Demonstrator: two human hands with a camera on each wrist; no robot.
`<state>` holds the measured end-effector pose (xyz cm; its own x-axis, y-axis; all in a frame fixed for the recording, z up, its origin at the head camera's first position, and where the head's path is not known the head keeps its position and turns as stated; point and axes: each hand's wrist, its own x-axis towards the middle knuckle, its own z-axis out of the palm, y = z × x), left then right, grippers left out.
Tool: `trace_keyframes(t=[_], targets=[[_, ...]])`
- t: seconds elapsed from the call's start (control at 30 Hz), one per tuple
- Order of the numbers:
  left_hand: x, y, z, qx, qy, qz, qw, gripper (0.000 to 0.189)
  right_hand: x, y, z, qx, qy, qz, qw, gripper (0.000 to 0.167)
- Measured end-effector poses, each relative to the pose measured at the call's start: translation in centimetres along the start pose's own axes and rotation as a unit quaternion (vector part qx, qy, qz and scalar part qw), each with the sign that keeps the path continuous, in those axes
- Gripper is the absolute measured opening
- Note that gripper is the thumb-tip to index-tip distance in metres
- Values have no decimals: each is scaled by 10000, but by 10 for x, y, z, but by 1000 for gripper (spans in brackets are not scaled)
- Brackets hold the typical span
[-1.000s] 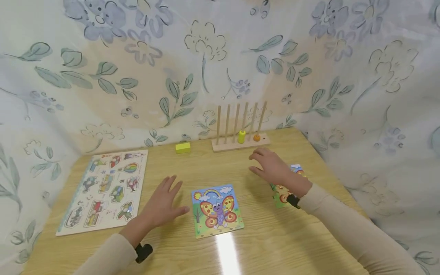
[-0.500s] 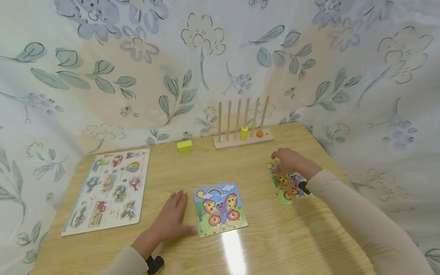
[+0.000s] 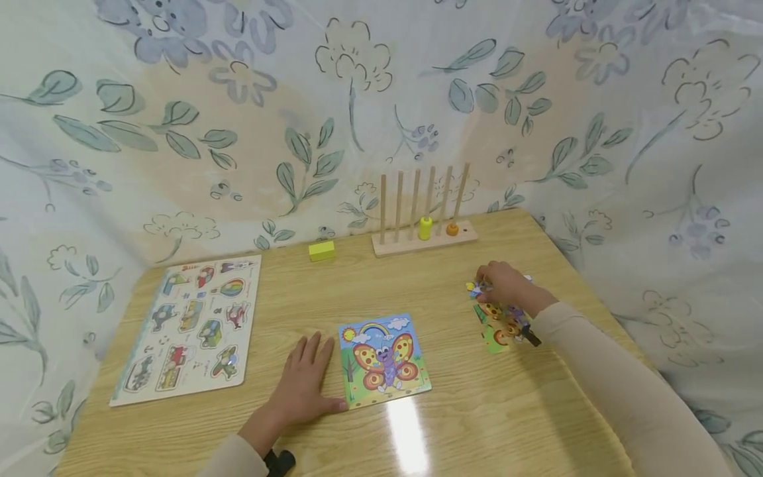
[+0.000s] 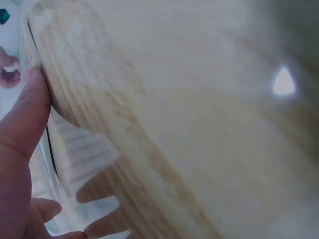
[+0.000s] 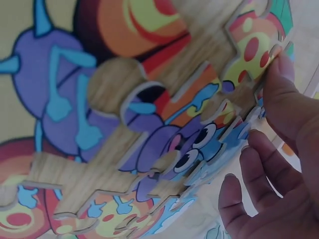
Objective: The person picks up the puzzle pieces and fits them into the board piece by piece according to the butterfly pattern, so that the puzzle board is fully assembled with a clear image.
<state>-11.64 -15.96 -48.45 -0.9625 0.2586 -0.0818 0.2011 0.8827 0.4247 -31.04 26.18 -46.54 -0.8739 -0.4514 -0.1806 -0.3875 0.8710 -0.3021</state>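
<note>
My left hand rests spread on the table, its thumb at the lower left corner of a square butterfly picture board. In the left wrist view, the thumb lies along the board's edge. Over at the right, my right hand reaches down onto loose butterfly jigsaw pieces with bent fingers. The right wrist view has its thumb on the edge of a yellow and red-spotted piece. The other fingertips there stay apart from the thumb, beyond blue pieces. My palm hides some of the pieces.
A white peg puzzle board with vehicle pictures lies at the left. Near the back edge are a yellow block and a wooden peg stand with upright rods, bearing yellow and orange beads. A floral curtain hangs behind the table.
My right hand has moved right and down, from above the table onto the jigsaw pieces. My left hand has come down beside the butterfly board, thumb now at its corner.
</note>
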Motion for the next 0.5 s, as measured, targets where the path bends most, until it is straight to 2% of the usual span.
trace_keyframes(t=[0.33,0.5], targets=[[0,-6,6,-196,44,-37,9998,109,4,4,1,-56,135,-35,9999,43],[0,-9,6,-197,75,-37,9998,108,6,8,0,397,120,-100,9991,39]])
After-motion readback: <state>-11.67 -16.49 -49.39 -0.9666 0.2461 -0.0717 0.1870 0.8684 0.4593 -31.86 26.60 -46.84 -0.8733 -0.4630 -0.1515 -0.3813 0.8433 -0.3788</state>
